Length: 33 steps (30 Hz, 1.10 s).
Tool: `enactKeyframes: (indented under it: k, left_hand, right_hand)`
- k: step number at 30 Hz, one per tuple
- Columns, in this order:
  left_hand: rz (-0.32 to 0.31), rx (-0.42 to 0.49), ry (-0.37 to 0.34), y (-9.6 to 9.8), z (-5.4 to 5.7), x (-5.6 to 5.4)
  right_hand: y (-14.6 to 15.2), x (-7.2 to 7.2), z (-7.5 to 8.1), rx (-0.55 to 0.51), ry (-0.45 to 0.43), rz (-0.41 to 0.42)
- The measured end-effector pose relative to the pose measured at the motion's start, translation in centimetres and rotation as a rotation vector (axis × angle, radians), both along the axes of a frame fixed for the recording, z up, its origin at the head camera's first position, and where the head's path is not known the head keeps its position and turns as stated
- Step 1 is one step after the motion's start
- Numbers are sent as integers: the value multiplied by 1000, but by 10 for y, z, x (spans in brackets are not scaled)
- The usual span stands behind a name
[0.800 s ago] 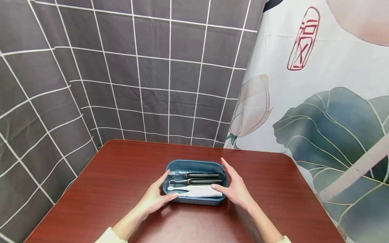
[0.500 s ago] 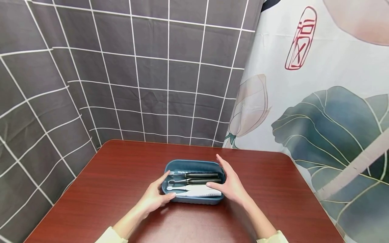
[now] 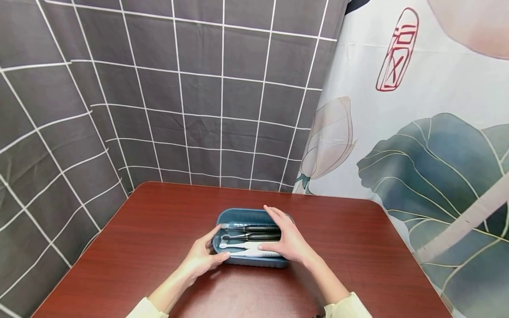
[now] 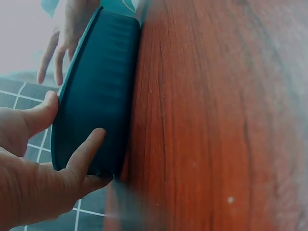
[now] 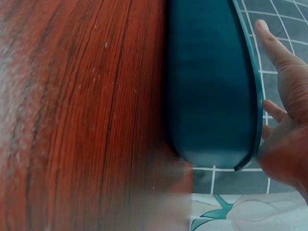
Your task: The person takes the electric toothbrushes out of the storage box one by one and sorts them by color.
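Note:
A blue plastic basket point(image 3: 254, 261) rests on the table with electric toothbrushes lying side by side in it. Two have black handles, a rear one point(image 3: 260, 229) and a front one point(image 3: 258, 237); ahead of them lie two white ones, the nearer white toothbrush point(image 3: 250, 252) along the front wall. My left hand point(image 3: 200, 257) holds the basket's left end, thumb at the front rim, other fingers around the end wall. Over the right half of the basket is my right hand point(image 3: 289, 240), fingers spread above the rim, hiding the handle ends. Contact with a toothbrush cannot be told.
The reddish-brown wooden table point(image 3: 167, 229) extends around the basket on all sides. A grey gridded curtain point(image 3: 199, 97) stands behind and left, and a white curtain with leaf prints point(image 3: 437, 154) hangs on the right.
My right hand has moved left, from the basket's right end to above the toothbrush handles. My left hand keeps its place on the left end, and the basket has barely shifted.

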<state>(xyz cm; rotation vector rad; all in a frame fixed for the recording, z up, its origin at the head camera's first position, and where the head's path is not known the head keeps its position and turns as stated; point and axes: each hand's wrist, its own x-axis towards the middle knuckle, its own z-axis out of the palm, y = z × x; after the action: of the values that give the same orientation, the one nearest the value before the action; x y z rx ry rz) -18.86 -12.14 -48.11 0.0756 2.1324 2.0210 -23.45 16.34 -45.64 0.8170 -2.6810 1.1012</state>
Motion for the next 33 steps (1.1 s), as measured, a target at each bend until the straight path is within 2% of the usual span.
enactKeyframes:
  k: [5,9,22,33]
  left_hand:
    - [41,32,-14,1,-1,0]
    - [54,56,-12,1,-1,0]
    - [60,72,-11,1,-3,1]
    - [71,43,2,1,-3,2]
  right_hand:
    - [-5,-3,-2,122,32,65]
    - [-9,-4,-3,173,40,95]
    - [-28,-8,-5,333,132,75]
    - [-40,-8,-4,522,92,64]
